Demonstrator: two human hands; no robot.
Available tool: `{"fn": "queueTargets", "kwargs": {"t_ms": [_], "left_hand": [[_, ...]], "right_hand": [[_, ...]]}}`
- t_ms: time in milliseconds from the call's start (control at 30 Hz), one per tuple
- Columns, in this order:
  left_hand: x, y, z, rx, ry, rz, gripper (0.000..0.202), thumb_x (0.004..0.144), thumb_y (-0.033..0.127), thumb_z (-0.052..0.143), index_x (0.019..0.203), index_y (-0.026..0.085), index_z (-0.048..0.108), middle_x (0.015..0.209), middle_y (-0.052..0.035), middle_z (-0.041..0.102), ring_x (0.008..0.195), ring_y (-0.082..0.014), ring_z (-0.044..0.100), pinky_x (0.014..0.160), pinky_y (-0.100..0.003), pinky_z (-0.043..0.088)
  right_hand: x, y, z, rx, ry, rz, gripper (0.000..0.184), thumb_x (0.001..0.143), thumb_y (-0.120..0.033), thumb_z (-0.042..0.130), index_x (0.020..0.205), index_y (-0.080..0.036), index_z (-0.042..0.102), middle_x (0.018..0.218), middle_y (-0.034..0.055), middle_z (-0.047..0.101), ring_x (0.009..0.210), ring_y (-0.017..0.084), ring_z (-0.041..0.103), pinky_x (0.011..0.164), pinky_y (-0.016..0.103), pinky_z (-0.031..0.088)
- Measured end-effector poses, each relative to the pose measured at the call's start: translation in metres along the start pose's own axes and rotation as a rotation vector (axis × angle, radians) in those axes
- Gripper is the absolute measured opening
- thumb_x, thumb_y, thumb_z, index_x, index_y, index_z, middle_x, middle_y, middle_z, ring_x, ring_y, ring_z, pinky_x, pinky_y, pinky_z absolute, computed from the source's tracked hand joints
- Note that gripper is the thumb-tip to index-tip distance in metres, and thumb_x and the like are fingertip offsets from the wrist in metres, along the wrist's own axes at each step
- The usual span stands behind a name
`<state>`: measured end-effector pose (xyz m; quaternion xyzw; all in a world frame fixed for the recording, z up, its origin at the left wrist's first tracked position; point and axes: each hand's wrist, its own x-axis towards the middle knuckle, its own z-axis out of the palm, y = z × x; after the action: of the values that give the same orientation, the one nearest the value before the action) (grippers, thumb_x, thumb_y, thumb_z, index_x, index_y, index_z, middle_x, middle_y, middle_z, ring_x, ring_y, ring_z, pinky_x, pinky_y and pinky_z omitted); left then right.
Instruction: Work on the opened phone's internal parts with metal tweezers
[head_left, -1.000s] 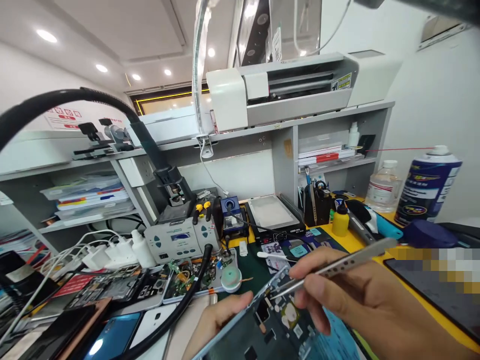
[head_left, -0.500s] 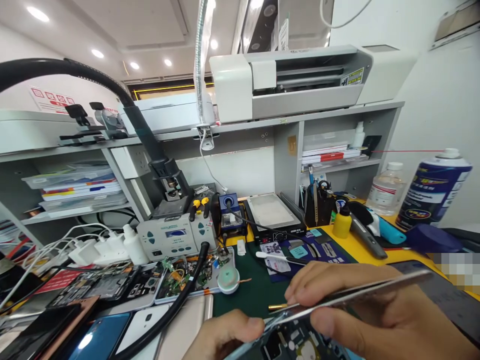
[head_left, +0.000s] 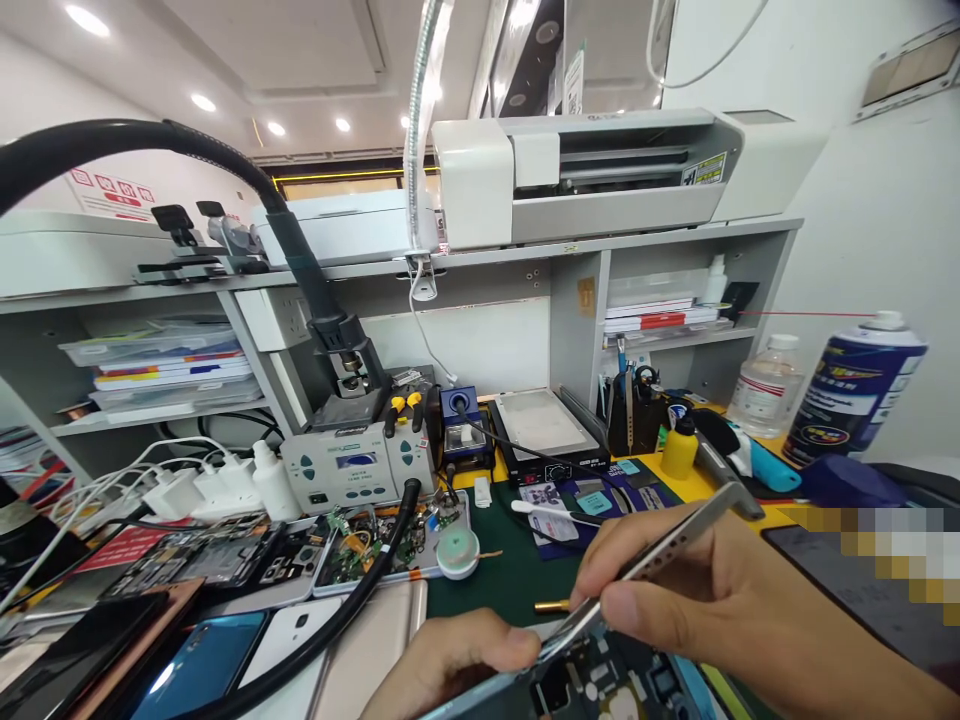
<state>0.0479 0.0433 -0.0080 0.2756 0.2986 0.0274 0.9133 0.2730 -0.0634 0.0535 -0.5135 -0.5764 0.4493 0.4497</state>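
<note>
My left hand is closed round the edge of an opened phone, its thumb pressing along the frame. The phone's circuit board faces up, and its lower part runs out of the picture. Between the thumb and fingers of my right hand is a pair of metal tweezers with small holes along the handle. They slant down to the left, and their tips meet the phone's upper edge beside my left thumb. Behind the right fingertips lies a brass-coloured rod, partly hidden.
A hot-air station stands behind a tray of loose parts; its black hose crosses several phones at left. A solder wick spool sits on the green mat. To the right are a yellow bottle and a spray can.
The tweezers have turned from nearly flat to a steeper slant, showing their holed side. My right hand has rolled with them. My left hand keeps its hold on the phone. The view has shifted slightly.
</note>
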Motion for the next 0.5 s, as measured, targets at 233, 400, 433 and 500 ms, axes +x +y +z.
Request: {"fn": "queueTargets", "kwargs": {"t_ms": [233,400,433,500], "left_hand": [[-0.005,0.005,0.015,0.012,-0.033,0.013,0.029,0.079,0.033,0.07,0.068,0.007,0.076,0.069,-0.007,0.076,0.062,-0.0097,0.062,0.063,-0.015,0.044],[0.009,-0.002,0.006,0.012,-0.104,0.076,0.027,0.074,0.036,0.072,0.065,0.011,0.073,0.067,-0.0068,0.073,0.066,-0.013,0.063,0.064,-0.018,0.044],[0.013,-0.004,0.003,0.006,-0.116,0.078,0.026,0.072,0.037,0.073,0.062,0.012,0.072,0.065,-0.0058,0.072,0.064,-0.0134,0.062,0.062,-0.019,0.044],[0.019,-0.006,-0.003,0.004,-0.135,0.078,0.027,0.07,0.039,0.074,0.058,0.015,0.069,0.065,-0.0054,0.072,0.063,-0.0141,0.061,0.06,-0.02,0.043]], "right_hand": [[0.001,0.004,0.001,0.044,0.037,-0.008,0.019,0.088,-0.045,0.076,0.095,-0.028,0.078,0.086,-0.0005,0.073,0.083,0.017,0.066,0.07,0.025,0.047],[0.005,0.005,0.003,0.12,0.028,0.016,0.023,0.086,-0.047,0.078,0.093,-0.026,0.078,0.083,0.0002,0.073,0.078,0.016,0.064,0.068,0.026,0.043],[0.005,0.005,0.003,0.132,0.033,0.017,0.025,0.085,-0.048,0.079,0.092,-0.025,0.077,0.083,0.0005,0.073,0.078,0.016,0.064,0.068,0.026,0.043],[0.006,0.008,0.003,0.137,0.041,0.024,0.027,0.084,-0.049,0.079,0.092,-0.024,0.077,0.081,0.0012,0.073,0.076,0.017,0.063,0.066,0.026,0.041]]}}
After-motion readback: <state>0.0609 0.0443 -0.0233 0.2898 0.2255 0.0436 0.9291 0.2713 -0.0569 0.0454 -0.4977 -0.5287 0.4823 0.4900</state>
